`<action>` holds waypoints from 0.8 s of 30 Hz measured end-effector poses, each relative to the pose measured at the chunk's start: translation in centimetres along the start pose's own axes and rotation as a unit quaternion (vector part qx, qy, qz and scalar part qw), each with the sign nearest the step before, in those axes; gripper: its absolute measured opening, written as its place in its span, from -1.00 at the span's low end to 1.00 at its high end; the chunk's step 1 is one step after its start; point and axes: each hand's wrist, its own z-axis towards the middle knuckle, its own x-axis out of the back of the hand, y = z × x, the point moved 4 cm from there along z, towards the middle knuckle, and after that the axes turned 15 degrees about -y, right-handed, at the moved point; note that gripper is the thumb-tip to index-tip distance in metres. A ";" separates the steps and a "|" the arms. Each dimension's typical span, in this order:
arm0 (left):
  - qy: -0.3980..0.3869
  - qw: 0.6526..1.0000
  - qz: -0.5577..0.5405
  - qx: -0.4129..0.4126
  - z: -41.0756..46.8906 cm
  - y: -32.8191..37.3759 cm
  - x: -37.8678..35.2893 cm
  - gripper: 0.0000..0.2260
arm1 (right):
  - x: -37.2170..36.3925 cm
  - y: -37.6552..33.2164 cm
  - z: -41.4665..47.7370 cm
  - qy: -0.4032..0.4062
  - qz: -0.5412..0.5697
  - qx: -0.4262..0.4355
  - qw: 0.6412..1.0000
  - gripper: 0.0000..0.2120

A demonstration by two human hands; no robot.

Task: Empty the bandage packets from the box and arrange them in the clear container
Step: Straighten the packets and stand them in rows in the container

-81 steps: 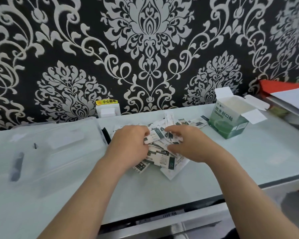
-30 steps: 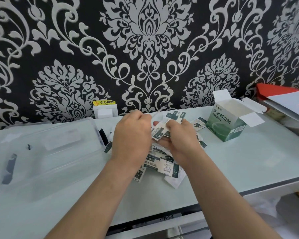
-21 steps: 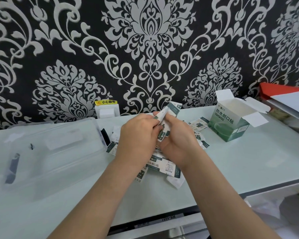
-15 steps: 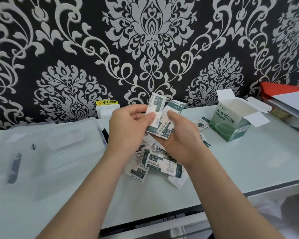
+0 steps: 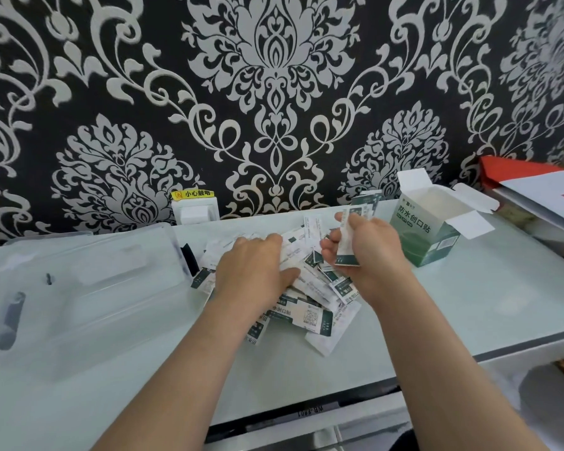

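A loose pile of white-and-green bandage packets [image 5: 310,307] lies on the pale table in front of me. My right hand [image 5: 368,252] holds a small upright stack of packets [image 5: 349,242] just above the pile's right side. My left hand [image 5: 253,268] lies palm down on the pile's left part, fingers reaching among the packets; whether they pinch one is hidden. The green box [image 5: 427,232] stands open to the right with its flaps out. The clear container [image 5: 88,288] sits at the left, with nothing visible inside.
A white wall socket with a yellow warning label [image 5: 194,208] sits against the patterned wall behind the pile. A red-and-white folder stack [image 5: 541,196] fills the far right. The table's front edge [image 5: 518,346] runs across below my forearms.
My left hand let go of the raised packets and dropped onto the pile. My right hand moved right, keeping its small stack.
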 end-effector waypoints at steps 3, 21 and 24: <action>0.038 0.999 0.002 -0.010 0.3 -0.1 0.4 -0.73 | -0.1 0.4 0.2 -0.007 -0.013 -0.013 1.000 -0.83; 0.103 0.826 -0.552 -0.052 -1.0 -0.2 1.8 -0.92 | -4.1 2.1 0.6 -0.199 0.153 -0.020 0.968 -0.64; 0.163 0.873 -0.456 -0.064 -1.1 -0.2 2.3 -0.96 | -4.5 2.3 0.6 -0.173 0.146 -0.012 0.974 -0.73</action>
